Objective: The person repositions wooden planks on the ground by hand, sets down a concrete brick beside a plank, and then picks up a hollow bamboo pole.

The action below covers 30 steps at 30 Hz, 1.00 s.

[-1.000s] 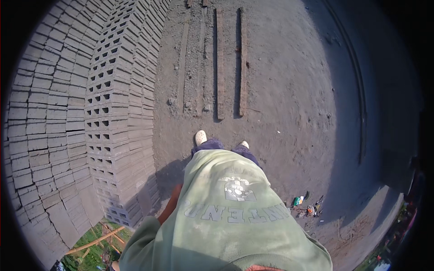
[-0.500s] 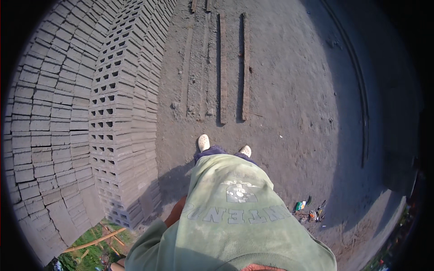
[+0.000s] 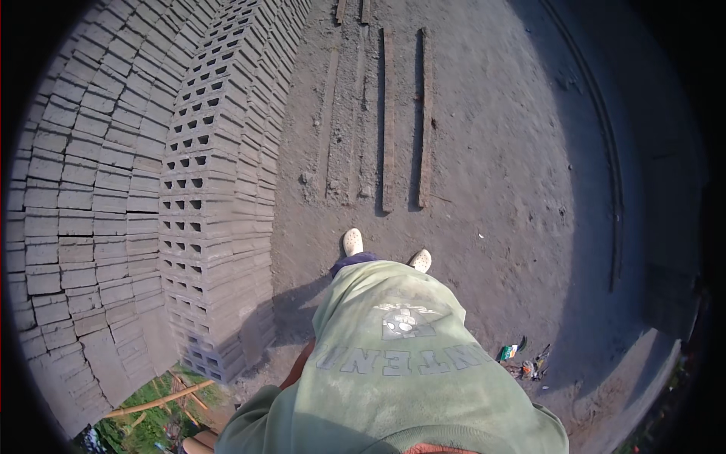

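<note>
Neither of my hands shows. A strip of my left forearm (image 3: 297,366) emerges from a green sleeve and disappears behind the front of my green shirt (image 3: 393,333), so that hand is hidden. My right arm stays out of sight below the shoulder. To my left stands a long stack of grey hollow concrete blocks (image 3: 217,181), its near column showing rows of holes. I cannot see either hand touching it. My pale perforated clogs (image 3: 353,241) are on the dirt ground, one a little behind the other.
Ahead lie two parallel wooden bars (image 3: 389,121) on the dirt, with crumbly rubble to their left. Litter (image 3: 509,352) is scattered at the right. A long dark pole (image 3: 607,144) runs along the shaded right side. Bamboo poles (image 3: 160,399) cross some greenery at lower left.
The blocks, bars and litter have shifted slightly right and down in the picture. My right clog shows more fully beyond the shirt. No hand has come into sight.
</note>
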### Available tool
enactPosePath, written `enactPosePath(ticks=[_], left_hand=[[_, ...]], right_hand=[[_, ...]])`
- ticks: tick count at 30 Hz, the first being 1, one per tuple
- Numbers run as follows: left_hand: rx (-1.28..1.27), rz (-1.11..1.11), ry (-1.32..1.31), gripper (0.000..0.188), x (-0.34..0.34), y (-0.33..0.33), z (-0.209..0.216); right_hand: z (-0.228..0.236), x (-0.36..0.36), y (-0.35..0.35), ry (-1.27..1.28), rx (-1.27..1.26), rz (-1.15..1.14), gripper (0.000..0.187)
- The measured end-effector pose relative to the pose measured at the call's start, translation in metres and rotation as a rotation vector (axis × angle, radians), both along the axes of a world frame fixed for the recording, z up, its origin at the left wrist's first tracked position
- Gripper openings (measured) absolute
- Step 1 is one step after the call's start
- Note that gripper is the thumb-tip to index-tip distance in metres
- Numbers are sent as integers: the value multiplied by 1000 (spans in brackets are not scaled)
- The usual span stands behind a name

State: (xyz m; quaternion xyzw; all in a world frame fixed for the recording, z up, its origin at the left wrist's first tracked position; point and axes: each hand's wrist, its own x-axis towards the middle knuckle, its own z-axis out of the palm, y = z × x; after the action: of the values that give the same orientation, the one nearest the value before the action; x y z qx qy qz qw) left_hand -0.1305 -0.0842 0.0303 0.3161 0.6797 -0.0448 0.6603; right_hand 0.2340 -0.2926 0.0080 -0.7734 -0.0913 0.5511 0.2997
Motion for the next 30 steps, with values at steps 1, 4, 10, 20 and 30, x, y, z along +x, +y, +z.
enactPosePath(ticks=[1, 4, 10, 20, 30], left_hand=[[6, -8, 0, 24, 1, 1, 0], [16, -33, 6, 24, 2, 3, 2], [45, -81, 12, 23, 6, 4, 5], [109, -189, 62, 22, 15, 8, 7], [373, -281, 153, 35, 100, 78, -6]], right_hand=[[-1, 1, 2, 0, 2, -2, 47], [-2, 2, 3, 2, 10, -5, 48], [0, 8, -1, 1, 25, -3, 49], [-5, 13, -41, 29, 21, -47, 50], [-63, 48, -108, 497, 20, -575, 52]])
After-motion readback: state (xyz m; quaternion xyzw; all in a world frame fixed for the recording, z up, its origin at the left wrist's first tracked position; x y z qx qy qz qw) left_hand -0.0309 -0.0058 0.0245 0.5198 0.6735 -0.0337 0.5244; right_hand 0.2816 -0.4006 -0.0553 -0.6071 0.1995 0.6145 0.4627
